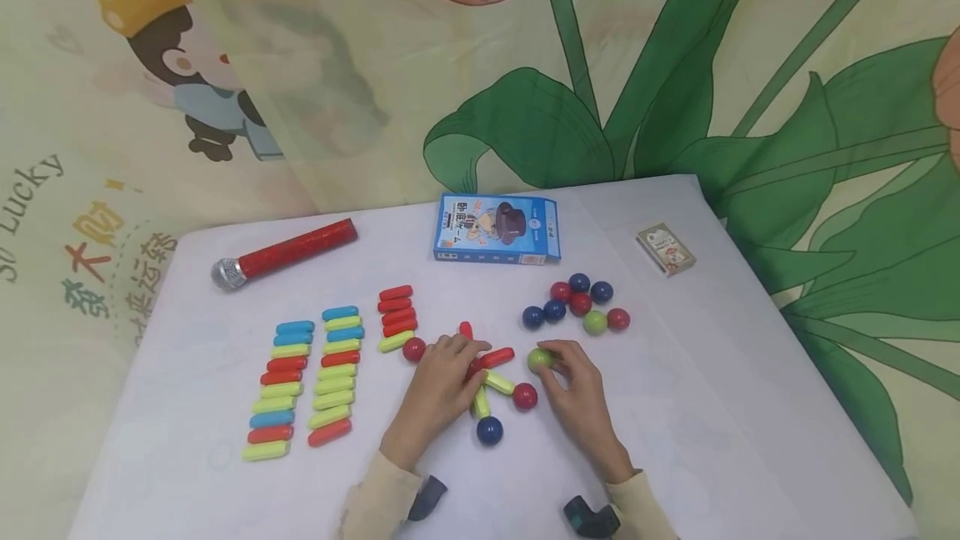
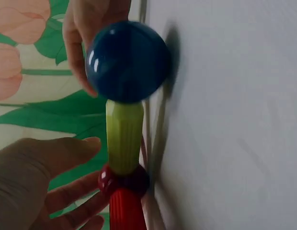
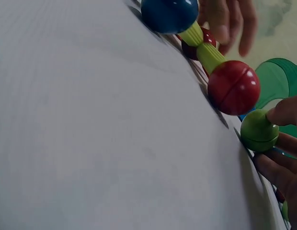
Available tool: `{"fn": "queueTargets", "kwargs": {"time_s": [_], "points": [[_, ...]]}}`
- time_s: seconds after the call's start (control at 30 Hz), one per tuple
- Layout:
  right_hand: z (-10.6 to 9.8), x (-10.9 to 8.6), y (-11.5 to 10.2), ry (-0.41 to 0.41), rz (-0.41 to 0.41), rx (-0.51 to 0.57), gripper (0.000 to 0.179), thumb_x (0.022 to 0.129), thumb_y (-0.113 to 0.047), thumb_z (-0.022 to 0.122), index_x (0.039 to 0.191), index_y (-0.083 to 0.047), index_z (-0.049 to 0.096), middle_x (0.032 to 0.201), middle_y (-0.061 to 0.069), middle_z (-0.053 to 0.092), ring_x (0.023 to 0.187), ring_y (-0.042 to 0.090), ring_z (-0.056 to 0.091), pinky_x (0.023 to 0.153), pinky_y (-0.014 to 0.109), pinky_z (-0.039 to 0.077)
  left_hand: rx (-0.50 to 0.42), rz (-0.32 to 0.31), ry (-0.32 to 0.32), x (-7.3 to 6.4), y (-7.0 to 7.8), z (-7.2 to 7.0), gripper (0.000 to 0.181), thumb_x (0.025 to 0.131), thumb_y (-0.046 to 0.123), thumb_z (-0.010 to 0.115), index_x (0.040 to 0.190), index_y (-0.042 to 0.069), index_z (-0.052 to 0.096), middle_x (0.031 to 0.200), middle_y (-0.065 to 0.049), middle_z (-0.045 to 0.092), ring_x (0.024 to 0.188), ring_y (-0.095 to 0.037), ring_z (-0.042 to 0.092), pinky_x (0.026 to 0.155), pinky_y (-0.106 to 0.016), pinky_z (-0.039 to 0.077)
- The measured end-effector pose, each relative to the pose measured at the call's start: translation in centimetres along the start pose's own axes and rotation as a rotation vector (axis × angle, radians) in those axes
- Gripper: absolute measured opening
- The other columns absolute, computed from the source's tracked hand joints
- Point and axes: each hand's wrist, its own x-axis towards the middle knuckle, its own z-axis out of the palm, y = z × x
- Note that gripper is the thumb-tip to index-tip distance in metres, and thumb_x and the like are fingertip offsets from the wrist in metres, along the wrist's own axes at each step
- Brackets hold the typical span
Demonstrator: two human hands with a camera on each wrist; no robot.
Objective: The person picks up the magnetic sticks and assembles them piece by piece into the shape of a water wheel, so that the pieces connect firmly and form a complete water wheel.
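Note:
My left hand (image 1: 448, 373) lies over a star of rods joined to a red centre ball (image 2: 123, 182). In the left wrist view its thumb and fingers spread loosely beside that centre. Yellow rods (image 1: 498, 382) run from it to a red ball (image 1: 525, 396) and a blue ball (image 1: 490, 431); red rods (image 1: 497, 357) point away on the far side. Part of the star is hidden under the hand. My right hand (image 1: 581, 390) pinches a green ball (image 1: 539, 360) between thumb and fingers, just right of the star. Another red ball (image 1: 414, 349) sits left of my left hand.
Rods lie in columns (image 1: 335, 373) to the left. Loose balls (image 1: 580, 304) cluster behind my right hand. Farther back are a red microphone (image 1: 296, 250), a blue box (image 1: 497, 229) and a small card box (image 1: 666, 249). A patterned cloth hangs behind the table (image 1: 712, 407).

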Motion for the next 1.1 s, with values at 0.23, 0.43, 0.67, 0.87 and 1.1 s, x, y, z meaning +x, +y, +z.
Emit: {"fn": "queueTargets", "kwargs": {"time_s": [0.23,0.43,0.67,0.87,1.1], "points": [[0.4,0.1,0.1,-0.005,-0.015,-0.003,0.033,0.082,0.004,0.07,0.113,-0.006,0.064,0.109,0.004,0.061,0.107,0.018,0.062,0.09,0.021,0.05,0.133,0.025,-0.083,2.2,1.5,1.5,0.043,0.083,0.028,0.075,0.121,0.014,0.063,0.103,-0.003,0.07,0.088,-0.017,0.052,0.076,-0.028,0.046],[0.5,0.2,0.2,0.021,-0.013,-0.007,0.033,0.082,0.004,0.07,0.113,-0.006,0.064,0.108,0.003,0.061,0.107,0.02,0.062,0.088,0.024,0.052,0.125,-0.002,-0.091,2.8,1.5,2.0,0.037,0.083,0.022,0.075,0.118,0.018,0.064,0.095,0.0,0.071,0.083,-0.015,0.053,0.075,-0.026,0.045],[0.7,0.4,0.1,-0.002,-0.044,0.066,0.034,0.082,0.006,0.068,0.113,-0.007,0.063,0.109,0.005,0.062,0.108,0.021,0.062,0.09,0.023,0.051,0.028,0.028,-0.071,2.4,1.4,2.0,0.035,0.083,0.02,0.075,0.117,0.018,0.064,0.102,0.002,0.07,0.09,-0.015,0.054,0.081,-0.028,0.048],[0.6,0.5,0.0,-0.018,-0.06,0.092,0.034,0.082,0.007,0.067,0.114,-0.004,0.063,0.111,0.007,0.064,0.108,0.022,0.062,0.092,0.025,0.05,0.018,0.05,-0.051,1.8,1.3,2.0,0.035,0.084,0.023,0.074,0.117,0.019,0.063,0.105,0.002,0.068,0.094,-0.015,0.055,0.083,-0.029,0.049],[0.1,1.4,0.0,0.054,-0.083,-0.04,0.035,0.084,0.002,0.068,0.117,-0.006,0.062,0.114,0.006,0.062,0.11,0.021,0.06,0.091,0.034,0.052,0.142,-0.086,0.072,0.3,0.5,1.1,0.045,0.077,0.036,0.08,0.112,0.014,0.064,0.084,-0.001,0.056,0.075,-0.013,0.051,0.068,-0.026,0.048]]}}
